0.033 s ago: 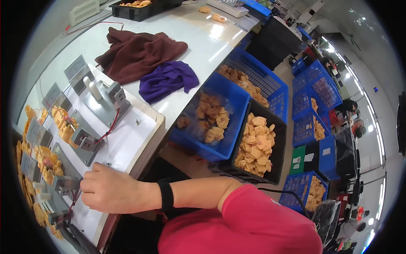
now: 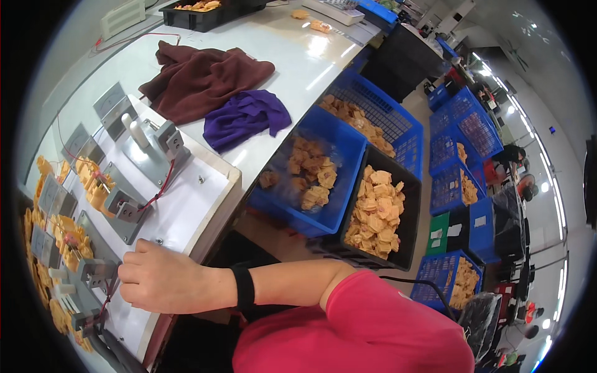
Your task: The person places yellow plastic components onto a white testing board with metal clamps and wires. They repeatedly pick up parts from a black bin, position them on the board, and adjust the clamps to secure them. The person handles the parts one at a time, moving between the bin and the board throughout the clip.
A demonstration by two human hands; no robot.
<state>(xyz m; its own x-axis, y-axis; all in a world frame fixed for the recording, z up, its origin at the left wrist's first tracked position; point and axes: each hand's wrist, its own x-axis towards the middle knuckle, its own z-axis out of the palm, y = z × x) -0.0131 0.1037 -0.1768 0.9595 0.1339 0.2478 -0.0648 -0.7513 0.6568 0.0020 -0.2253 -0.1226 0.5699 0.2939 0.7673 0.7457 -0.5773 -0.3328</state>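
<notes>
My right hand (image 2: pixel 160 280) rests low over the near edge of a white-topped board (image 2: pixel 208 180), a black band (image 2: pixel 244 287) round its wrist. Its fingers are curled closed, and whatever they may hold is hidden. Just beyond the fingertips stands a grey block (image 2: pixel 98 272) on a test fixture with red wires. A yellow moulded piece (image 2: pixel 71 241) sits on that fixture, and another yellow piece (image 2: pixel 93 186) on the fixture above it. A further fixture (image 2: pixel 146 152) has two white upright pegs and no yellow piece. My left hand does not show.
A brown cloth (image 2: pixel 199 81) and a purple cloth (image 2: pixel 245 121) lie crumpled on the white table. Right of the table stand a blue bin (image 2: pixel 354 149), a black crate (image 2: pixel 407 239) and a blue basket (image 2: pixel 407 149), all with yellow pieces. A black tray (image 2: pixel 202 22) stands at the back.
</notes>
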